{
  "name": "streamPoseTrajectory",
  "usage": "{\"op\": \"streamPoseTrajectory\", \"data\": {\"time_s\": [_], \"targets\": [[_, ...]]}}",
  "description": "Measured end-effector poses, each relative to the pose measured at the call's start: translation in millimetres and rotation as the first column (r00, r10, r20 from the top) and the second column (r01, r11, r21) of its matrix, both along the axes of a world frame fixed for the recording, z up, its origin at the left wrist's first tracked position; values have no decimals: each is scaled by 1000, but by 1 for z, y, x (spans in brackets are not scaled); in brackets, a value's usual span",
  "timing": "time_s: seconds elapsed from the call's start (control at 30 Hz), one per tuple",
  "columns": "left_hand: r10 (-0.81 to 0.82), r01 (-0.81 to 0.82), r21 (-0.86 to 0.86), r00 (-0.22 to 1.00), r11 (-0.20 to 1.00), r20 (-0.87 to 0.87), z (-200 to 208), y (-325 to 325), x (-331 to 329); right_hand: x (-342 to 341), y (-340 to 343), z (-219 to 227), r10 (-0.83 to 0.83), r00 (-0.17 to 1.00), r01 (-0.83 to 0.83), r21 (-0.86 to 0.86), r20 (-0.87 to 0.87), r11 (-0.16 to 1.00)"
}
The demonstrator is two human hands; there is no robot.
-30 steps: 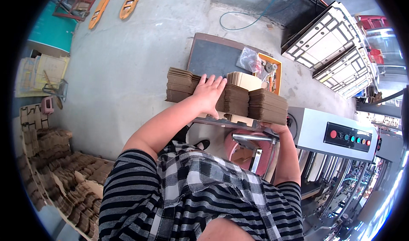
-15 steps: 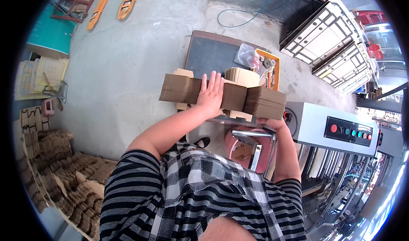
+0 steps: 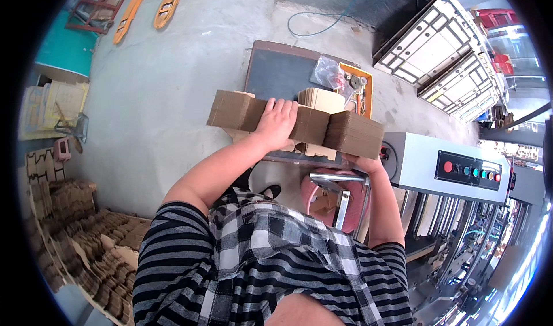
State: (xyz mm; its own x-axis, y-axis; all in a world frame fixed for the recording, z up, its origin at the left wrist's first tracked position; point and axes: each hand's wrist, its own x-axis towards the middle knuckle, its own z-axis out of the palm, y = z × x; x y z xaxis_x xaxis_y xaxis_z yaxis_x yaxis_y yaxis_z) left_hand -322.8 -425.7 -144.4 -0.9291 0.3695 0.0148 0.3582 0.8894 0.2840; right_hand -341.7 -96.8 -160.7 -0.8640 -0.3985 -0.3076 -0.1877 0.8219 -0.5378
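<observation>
A long stack of flat brown cardboard blanks [image 3: 311,125] lies across the near side of a dark-topped table, with tan flaps sticking out at its far and near sides. My left hand [image 3: 276,121] grips the stack left of its middle, the fingers bent over the far edge. Under the right end of the stack, my right hand [image 3: 364,162] holds from the near side; its fingers are mostly hidden beneath the cardboard. The stack's left end tilts slightly up and juts past the table [image 3: 273,69].
On the table's right sit a clear plastic bag [image 3: 328,72] and a yellow tray [image 3: 369,90] of tools. Below stands a pink bin [image 3: 311,196] beside a metal frame. A machine with a button panel [image 3: 469,169] is at right; piled cardboard [image 3: 109,257] lies at lower left.
My left hand's fingers, flat and spread on top before, now curl over the far edge. The stack has shifted slightly left, and its left end is raised.
</observation>
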Motion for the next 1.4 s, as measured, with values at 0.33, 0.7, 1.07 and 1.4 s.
{"op": "streamPoseTrajectory", "data": {"time_s": [0.33,0.7,1.07,1.4], "targets": [[137,-136,-66,991,989,6,-18,9,13,5,4,-34,84,989,-81,26,-123,996],[70,-54,-159,993,986,92,-9,5,19,9,-2,-34,52,992,-50,17,-119,999],[116,-92,-200,987,975,113,-14,10,20,9,2,-41,34,985,-30,27,-168,999],[23,-21,-106,1000,994,21,-15,-2,2,13,6,-46,-19,993,18,-6,-115,1000]]}}
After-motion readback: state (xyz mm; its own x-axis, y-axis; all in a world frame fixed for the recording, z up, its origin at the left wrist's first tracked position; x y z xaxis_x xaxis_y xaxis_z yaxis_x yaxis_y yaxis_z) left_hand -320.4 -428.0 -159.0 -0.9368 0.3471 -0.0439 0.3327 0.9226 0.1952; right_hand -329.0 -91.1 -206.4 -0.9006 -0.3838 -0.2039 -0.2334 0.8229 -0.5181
